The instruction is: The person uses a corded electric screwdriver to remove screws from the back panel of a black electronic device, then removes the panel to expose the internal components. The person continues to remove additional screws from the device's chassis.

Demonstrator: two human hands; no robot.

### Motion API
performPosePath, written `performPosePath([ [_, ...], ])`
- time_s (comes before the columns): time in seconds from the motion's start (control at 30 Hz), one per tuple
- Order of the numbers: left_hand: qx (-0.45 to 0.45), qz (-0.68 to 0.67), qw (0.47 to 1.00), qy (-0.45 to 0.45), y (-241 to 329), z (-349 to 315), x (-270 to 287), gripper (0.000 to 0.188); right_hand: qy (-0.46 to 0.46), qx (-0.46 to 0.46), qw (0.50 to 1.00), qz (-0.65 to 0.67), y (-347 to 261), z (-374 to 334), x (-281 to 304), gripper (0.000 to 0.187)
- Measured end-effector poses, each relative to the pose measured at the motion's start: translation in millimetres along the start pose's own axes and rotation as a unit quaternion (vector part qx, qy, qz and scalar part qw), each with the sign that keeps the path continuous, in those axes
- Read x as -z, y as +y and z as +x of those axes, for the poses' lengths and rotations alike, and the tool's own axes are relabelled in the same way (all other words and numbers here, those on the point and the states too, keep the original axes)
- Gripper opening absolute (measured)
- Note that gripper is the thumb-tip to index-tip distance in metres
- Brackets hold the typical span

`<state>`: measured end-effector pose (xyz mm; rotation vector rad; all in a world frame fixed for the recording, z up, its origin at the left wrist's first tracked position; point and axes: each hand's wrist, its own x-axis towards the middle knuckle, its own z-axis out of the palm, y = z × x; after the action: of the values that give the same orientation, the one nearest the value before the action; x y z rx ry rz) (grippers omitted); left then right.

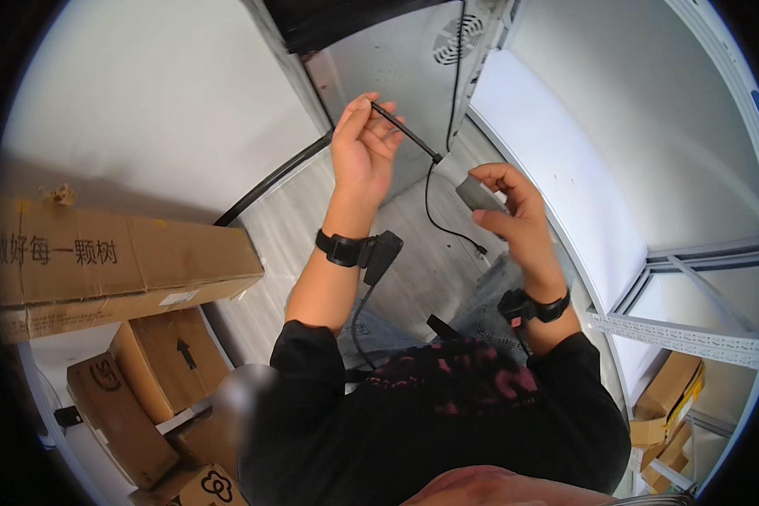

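My left hand (365, 152) is raised ahead of me, its thumb and fingertips closed on the upper end of a straight black rod-like piece (406, 132). That piece slants down to the right and ends at a small white part (453, 167). From near this end a thin black cable (430, 202) loops down to a small plug (481, 250) hanging free. My right hand (519, 215) grips a grey block (481, 196) between thumb and fingers, close to the white part. Whether block and white part are joined, I cannot tell.
A panel with a round vent (459, 40) and a hanging black cord stands ahead. Cardboard boxes (135, 261) fill the left side. On the right are a white panel (557, 152) and a metal shelf frame (683, 333), with more boxes (668, 396) below.
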<state>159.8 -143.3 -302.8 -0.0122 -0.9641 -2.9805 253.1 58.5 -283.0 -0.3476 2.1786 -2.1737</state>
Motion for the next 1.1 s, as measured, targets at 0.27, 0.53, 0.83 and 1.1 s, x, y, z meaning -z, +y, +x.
performPosePath([
  [0.27,0.069,0.148,0.979,-0.123,-113.8,3.3,-37.0,0.014,-0.010,-0.092,0.995,0.031,9.0,-3.2,194.5,0.040],
  [0.53,0.189,0.257,0.943,-0.099,-308.7,54.7,-44.4,0.016,0.063,-0.149,0.986,0.052,142.4,-10.8,363.6,0.035],
  [0.83,0.340,0.323,0.882,-0.040,-503.9,79.6,6.1,0.013,0.183,-0.290,0.920,0.190,312.1,-91.7,425.7,0.033],
  [1.1,0.364,0.391,0.845,-0.035,-597.7,94.6,23.9,0.011,0.262,-0.286,0.897,0.214,376.3,-127.6,447.0,0.030],
])
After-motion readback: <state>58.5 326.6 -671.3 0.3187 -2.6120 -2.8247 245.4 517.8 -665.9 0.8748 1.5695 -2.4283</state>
